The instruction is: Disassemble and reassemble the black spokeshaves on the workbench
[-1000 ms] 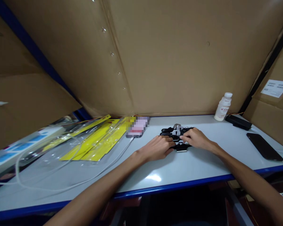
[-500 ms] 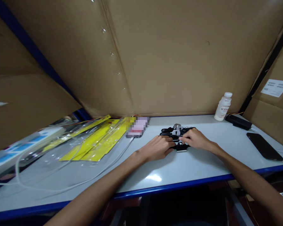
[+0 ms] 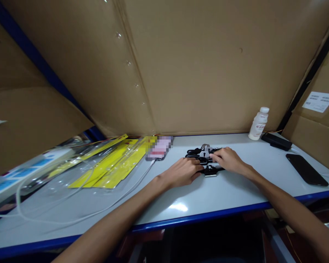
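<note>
Several black-and-silver pieces point(image 3: 205, 155) lie in a row, one in front of another, at the middle right of the table; their exact kind is too small to make out. My left hand point(image 3: 182, 171) comes at them from the left, its fingers curled down at the near end of the row. Beside its fingertips sits the nearest black piece point(image 3: 210, 170), with a pale metal edge toward me. My right hand point(image 3: 228, 160) is closed from the right, thumb and fingers pinched at the row's right side. Its fingers hide part of the pieces.
Yellow-and-clear plastic packages point(image 3: 112, 164) and a phone point(image 3: 159, 148) on a white cable point(image 3: 120, 202) lie to the left, by a power strip point(image 3: 24, 171). At right are a bottle point(image 3: 259, 124), a black box-shaped device point(image 3: 276, 141) and a dark phone point(image 3: 307, 170). Cardboard point(image 3: 192, 65) walls the back.
My right hand has shifted slightly up and to the right, uncovering more of the nearest black piece. My left hand stays nearly in place.
</note>
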Tool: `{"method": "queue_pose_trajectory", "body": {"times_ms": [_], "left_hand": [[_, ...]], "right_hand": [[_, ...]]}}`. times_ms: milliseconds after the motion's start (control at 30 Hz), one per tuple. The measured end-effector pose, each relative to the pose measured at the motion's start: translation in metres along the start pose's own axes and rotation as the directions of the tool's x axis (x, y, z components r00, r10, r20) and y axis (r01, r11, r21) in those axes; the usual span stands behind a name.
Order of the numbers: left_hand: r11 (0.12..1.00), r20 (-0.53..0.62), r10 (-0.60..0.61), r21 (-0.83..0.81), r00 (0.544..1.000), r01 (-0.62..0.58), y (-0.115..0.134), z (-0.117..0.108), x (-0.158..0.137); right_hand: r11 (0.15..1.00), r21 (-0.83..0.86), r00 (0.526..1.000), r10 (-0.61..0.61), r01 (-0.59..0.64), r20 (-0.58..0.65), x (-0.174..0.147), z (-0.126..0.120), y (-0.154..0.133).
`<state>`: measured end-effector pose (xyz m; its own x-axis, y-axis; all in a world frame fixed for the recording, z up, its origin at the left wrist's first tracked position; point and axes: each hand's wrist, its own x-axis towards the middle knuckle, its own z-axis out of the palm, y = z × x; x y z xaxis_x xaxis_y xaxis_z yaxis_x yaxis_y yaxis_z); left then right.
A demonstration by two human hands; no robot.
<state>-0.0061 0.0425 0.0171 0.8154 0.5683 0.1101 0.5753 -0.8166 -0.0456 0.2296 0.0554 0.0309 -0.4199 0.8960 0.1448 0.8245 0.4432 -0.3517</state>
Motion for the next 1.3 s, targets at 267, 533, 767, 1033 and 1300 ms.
{"method": "queue_pose_trajectory", "body": {"times_ms": [267,533,767,1033,1300], "left_hand": [[1.000,0.007,-0.005,0.000,1.000,0.005,0.000,0.000,0.000],[1.000,0.004,-0.002,-0.007,1.000,0.002,0.000,0.000,0.001],[1.000,0.004,-0.002,-0.003,1.000,0.002,-0.001,0.000,0.001],[1.000,-0.019,-0.003,-0.012,1.000,0.003,-0.001,0.005,0.003],[1.000,-0.003,-0.009,-0.004,1.000,0.009,-0.001,0.005,0.004]], "right_hand": [[0.988,-0.149,0.996,0.043,-0.031,0.078,-0.004,-0.003,-0.004],[0.979,-0.201,0.994,0.056,-0.037,0.089,-0.004,-0.002,-0.008],[0.973,-0.224,0.977,-0.016,0.064,0.211,-0.008,-0.012,-0.005],[0.968,-0.206,0.934,-0.063,0.143,0.351,-0.013,-0.021,0.002],[0.977,-0.138,0.933,-0.108,0.164,0.344,-0.007,-0.012,0.006]]}}
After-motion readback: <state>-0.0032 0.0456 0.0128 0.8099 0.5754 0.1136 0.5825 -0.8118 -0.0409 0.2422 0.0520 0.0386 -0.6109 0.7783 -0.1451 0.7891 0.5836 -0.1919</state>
